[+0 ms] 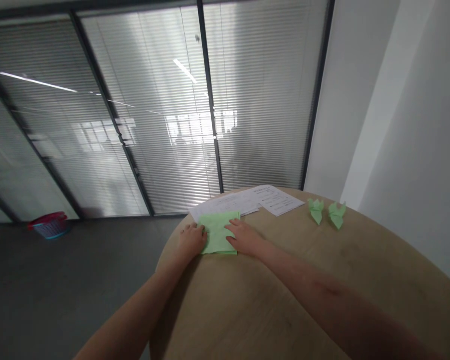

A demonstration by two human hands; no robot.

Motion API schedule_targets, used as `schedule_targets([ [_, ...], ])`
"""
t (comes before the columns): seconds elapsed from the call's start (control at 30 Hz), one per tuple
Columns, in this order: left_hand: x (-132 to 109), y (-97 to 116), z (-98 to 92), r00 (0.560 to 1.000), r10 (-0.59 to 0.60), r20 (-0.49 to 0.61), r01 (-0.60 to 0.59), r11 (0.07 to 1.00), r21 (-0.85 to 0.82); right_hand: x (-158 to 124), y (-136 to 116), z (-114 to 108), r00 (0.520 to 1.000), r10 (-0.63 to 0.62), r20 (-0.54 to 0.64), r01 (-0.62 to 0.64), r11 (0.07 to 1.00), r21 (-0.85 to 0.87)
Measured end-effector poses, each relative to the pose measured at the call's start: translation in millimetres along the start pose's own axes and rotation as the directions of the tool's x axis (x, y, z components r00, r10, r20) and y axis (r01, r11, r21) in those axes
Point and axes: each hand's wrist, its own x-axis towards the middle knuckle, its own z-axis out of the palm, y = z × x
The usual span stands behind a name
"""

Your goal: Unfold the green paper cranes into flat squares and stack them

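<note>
A green sheet of paper [219,232] lies flat on the wooden table, roughly square, with more than one layer showing along its near edge. My left hand [193,240] rests at the paper's left edge, fingers slightly bent and apart, thumb side against the sheet. From the right, my right hand [245,237] reaches onto the paper's right side with its fingers spread over it. Neither hand grips anything. Two folded green paper shapes, a left one [316,212] and a right one [337,215], stand farther right on the table.
Printed white sheets [281,201] lie behind the green paper, partly under it. The round table [277,310] has its curved edge close to the left hand. A red and blue basket [50,226] sits on the floor at far left. Glass panels with blinds [262,100] stand behind.
</note>
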Motion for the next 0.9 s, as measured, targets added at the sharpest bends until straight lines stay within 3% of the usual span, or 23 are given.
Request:
schedule_targets([
  [0.1, -7.4, 1.5, 4.5, 0.999, -0.033, -0.020, 0.034, 0.997, 0.070, 25.2, 9.3, 17.9, 0.989, 0.110, 0.100, -0.105, 0.993, -0.053],
  [0.2, -10.4, -1.4, 8.8, 0.996, -0.087, 0.021, 0.085, 0.993, 0.085, 37.7, 18.8, 30.1, 0.968, 0.216, 0.128, -0.206, 0.974, -0.089],
  [0.47, -7.7, -7.2, 5.3, 0.954, -0.209, 0.214, 0.198, 0.977, 0.073, 40.5, 30.6, 38.1, 0.932, 0.332, 0.147, -0.321, 0.942, -0.093],
  [0.57, -5.4, -9.1, 0.8, 0.936, -0.278, 0.218, 0.261, 0.960, 0.104, 38.5, 28.8, 37.3, 0.917, 0.375, 0.140, -0.364, 0.926, -0.096],
  [0.63, -6.7, -7.5, 0.1, 0.945, -0.295, 0.141, 0.276, 0.951, 0.142, 37.6, 26.8, 37.7, 0.905, 0.405, 0.129, -0.395, 0.913, -0.099],
  [0.7, -9.3, -3.3, 1.8, 0.986, -0.168, -0.005, 0.166, 0.970, 0.178, 37.2, 24.8, 38.6, 0.896, 0.429, 0.115, -0.419, 0.902, -0.105],
  [0.77, -10.2, 1.8, 5.6, 0.992, 0.111, -0.056, -0.099, 0.977, 0.190, 37.0, 23.3, 39.7, 0.894, 0.437, 0.100, -0.426, 0.898, -0.111],
  [0.83, -6.6, 5.4, 10.5, 0.945, 0.324, 0.043, -0.327, 0.939, 0.109, 37.0, 22.6, 40.3, 0.895, 0.435, 0.095, -0.425, 0.898, -0.114],
  [0.9, 1.9, 6.1, 15.0, 0.922, 0.351, 0.163, -0.356, 0.934, 0.001, 36.9, 22.6, 40.3, 0.896, 0.433, 0.101, -0.421, 0.899, -0.117],
])
